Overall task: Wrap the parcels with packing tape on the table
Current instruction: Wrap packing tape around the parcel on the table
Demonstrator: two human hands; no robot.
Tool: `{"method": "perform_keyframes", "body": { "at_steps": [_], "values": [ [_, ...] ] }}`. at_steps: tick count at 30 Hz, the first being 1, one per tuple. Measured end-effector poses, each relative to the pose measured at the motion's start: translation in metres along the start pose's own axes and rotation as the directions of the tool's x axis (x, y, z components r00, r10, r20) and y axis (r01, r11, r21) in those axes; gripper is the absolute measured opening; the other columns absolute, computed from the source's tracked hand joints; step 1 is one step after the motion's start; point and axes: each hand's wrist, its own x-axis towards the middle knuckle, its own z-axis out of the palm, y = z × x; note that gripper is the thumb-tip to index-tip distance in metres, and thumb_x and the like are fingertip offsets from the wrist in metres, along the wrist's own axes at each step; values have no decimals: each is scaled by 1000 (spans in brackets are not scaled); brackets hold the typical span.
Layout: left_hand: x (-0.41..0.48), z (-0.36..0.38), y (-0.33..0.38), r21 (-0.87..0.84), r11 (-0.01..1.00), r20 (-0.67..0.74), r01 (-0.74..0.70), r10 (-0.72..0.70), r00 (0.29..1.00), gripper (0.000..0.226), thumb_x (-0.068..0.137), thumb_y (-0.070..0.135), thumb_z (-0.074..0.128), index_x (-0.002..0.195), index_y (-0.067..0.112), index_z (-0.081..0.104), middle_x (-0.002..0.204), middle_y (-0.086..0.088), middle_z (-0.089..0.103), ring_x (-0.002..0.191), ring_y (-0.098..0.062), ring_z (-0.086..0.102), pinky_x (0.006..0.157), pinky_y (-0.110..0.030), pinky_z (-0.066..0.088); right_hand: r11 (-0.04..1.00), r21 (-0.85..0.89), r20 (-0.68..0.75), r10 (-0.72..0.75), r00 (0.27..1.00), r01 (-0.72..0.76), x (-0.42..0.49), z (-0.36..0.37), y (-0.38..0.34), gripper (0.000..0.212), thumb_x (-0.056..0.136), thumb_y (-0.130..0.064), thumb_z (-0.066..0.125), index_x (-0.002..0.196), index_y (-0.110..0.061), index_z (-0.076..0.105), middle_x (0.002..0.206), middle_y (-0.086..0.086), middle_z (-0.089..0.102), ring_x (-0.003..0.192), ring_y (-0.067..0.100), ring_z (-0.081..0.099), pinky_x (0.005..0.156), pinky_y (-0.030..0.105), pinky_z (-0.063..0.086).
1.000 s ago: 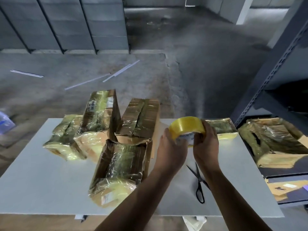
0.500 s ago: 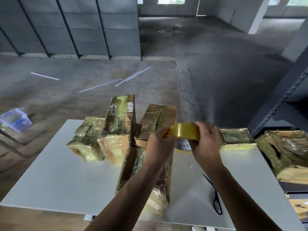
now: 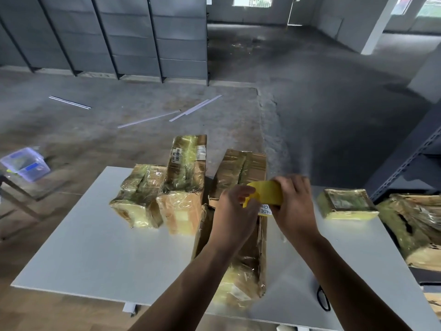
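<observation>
Grey concrete floor stretches beyond a white table (image 3: 71,235). Head view: the right hand (image 3: 294,206) grasps the yellow tape roll (image 3: 267,193) from above, holding it in the air between both hands. The left hand (image 3: 235,211) pinches at the roll's left edge. A long parcel (image 3: 248,266) lies directly beneath the hands, and scissors (image 3: 323,299) lie under the right forearm. The step looks like freeing the tape's loose end. Next it needs drawing out and pressing onto that parcel.
</observation>
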Motion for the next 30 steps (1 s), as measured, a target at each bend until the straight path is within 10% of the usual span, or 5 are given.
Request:
{"method": "perform_keyframes", "body": {
  "at_steps": [4, 9, 17, 23, 30],
  "values": [
    [11, -15, -6, -142, 963, 214, 227, -194, 957, 15, 94, 30, 58, 102, 18, 62, 93, 4, 65, 84, -14, 65, 71, -27, 57, 993, 112, 1, 31, 1000, -30, -1, -3, -12, 61, 55, 1, 88, 110, -1, 60, 103, 20, 55, 89, 31, 56, 70, 34, 46],
    [13, -28, -18, -265, 892, 476, 366, -209, 854, 65, 83, 53, 55, 125, 3, 56, 119, -14, 65, 111, -23, 63, 97, -40, 51, 981, 183, 10, 58, 998, -59, 0, -3, -15, 60, 61, -1, 85, 114, -1, 55, 107, 15, 53, 94, 15, 46, 72, 10, 30],
    [15, -20, -25, -51, 999, 102, -16, 21, 995, 25, 76, 33, 80, 96, 28, 66, 85, 4, 72, 82, -12, 68, 74, -35, 57, 996, 86, 222, -58, 973, 39, -8, 7, -13, 65, 70, -27, 84, 123, -8, 51, 111, 8, 59, 89, 12, 52, 70, 18, 38],
    [26, -32, -29, -148, 988, 63, 48, -39, 997, 15, 88, 24, 67, 99, 16, 74, 67, 15, 69, 54, 3, 63, 47, -11, 45, 994, 104, 234, -7, 972, -18, -11, 8, -11, 65, 67, -24, 86, 121, -10, 52, 113, 7, 59, 92, 11, 48, 72, 24, 39],
    [23, -34, -33, -59, 998, 29, 30, -29, 999, 18, 84, 15, 69, 101, 14, 75, 68, 24, 65, 59, 9, 63, 53, -9, 46, 997, 81, 266, -27, 964, 6, -14, 10, -8, 57, 67, -21, 86, 115, -9, 56, 105, 4, 56, 86, 13, 51, 64, 10, 30]
  ]
}}
